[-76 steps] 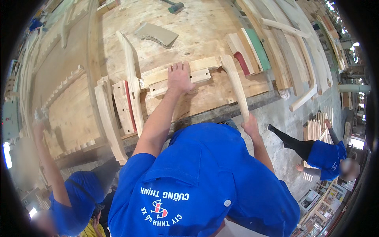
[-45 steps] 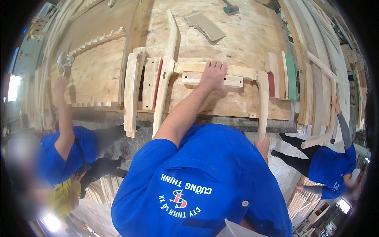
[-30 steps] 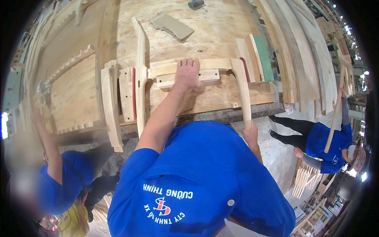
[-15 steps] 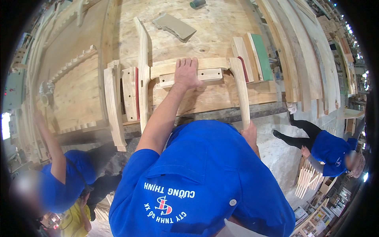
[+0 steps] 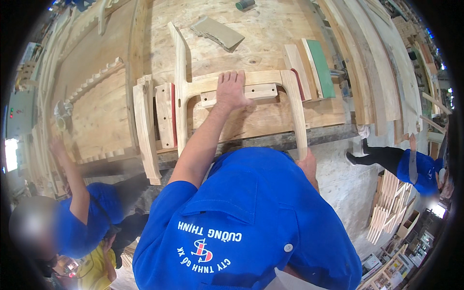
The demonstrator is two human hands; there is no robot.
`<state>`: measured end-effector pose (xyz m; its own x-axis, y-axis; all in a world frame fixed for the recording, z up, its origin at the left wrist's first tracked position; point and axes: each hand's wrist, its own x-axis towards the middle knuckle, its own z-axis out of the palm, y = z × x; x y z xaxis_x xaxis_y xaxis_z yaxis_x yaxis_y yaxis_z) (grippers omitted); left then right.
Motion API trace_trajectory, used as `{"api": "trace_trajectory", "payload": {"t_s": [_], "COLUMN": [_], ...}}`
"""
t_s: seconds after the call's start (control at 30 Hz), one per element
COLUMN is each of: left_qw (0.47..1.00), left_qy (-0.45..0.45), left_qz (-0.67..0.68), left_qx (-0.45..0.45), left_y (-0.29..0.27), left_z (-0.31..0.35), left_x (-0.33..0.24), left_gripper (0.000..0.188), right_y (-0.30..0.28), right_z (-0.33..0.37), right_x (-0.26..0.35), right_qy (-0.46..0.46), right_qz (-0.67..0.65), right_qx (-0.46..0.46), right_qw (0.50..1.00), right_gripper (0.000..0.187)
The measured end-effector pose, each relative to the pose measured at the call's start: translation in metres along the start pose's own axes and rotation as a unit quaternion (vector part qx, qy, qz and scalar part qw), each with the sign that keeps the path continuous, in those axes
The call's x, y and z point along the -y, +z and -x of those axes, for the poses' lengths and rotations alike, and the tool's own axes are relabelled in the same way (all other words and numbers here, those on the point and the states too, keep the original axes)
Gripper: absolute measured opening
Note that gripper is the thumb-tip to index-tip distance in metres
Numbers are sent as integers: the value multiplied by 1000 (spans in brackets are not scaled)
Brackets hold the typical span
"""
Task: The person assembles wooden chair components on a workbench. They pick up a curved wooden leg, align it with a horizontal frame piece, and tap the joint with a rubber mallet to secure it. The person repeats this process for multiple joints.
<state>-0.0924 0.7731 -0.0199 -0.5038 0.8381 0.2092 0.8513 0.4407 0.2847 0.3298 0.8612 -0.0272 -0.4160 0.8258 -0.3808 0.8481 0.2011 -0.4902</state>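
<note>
A pale wooden frame, like a chair side, lies on the plywood bench in front of me. Its curved crossrail [image 5: 263, 78] joins a long left post [image 5: 181, 65] and a right leg [image 5: 297, 113]. My left hand [image 5: 233, 92] lies flat on the crossrail with fingers stretched out and thumb apart, partly over a short drilled wooden block [image 5: 261, 91]. My right hand [image 5: 308, 164] is closed round the near end of the right leg, past the bench edge; its fingers are partly hidden by my body. At both ends the crossrail meets the posts.
Red-edged wooden blocks [image 5: 166, 116] flank the frame's left side. Right of it stand wooden blocks with a green face [image 5: 320, 67]. A flat brown offcut [image 5: 217, 33] lies beyond. Long boards [image 5: 360, 63] lie at right. One co-worker [image 5: 92, 217] is at left, another [image 5: 419, 166] at right.
The small gaps between the crossrail's ends and the two posts have closed. My hands keep nearly the same places. The co-worker at right has moved an arm toward the boards.
</note>
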Motion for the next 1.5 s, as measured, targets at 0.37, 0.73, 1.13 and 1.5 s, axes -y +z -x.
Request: {"api": "trace_trajectory", "payload": {"t_s": [0.37, 0.73, 1.13, 1.5], "left_qw": [1000, 1000, 1000, 999], "left_qy": [8, -3, -4, -12], "left_qz": [6, 23, 13, 39], "left_qx": [-19, 2, -21, 9], "left_y": [1, -10, 3, -10], "left_z": [1, 0, 4, 4], "left_x": [0, -6, 3, 1], "left_gripper": [116, 109, 110, 111], "right_y": [-5, 5, -3, -17], "right_z": [2, -3, 8, 10], "right_x": [6, -13, 19, 33], "right_qy": [-15, -34, -13, -36], "right_qz": [-8, -22, -18, -61], "right_qx": [27, 15, 11, 33], "right_qw": [999, 999, 1000, 997], "right_gripper": [52, 52, 51, 51]}}
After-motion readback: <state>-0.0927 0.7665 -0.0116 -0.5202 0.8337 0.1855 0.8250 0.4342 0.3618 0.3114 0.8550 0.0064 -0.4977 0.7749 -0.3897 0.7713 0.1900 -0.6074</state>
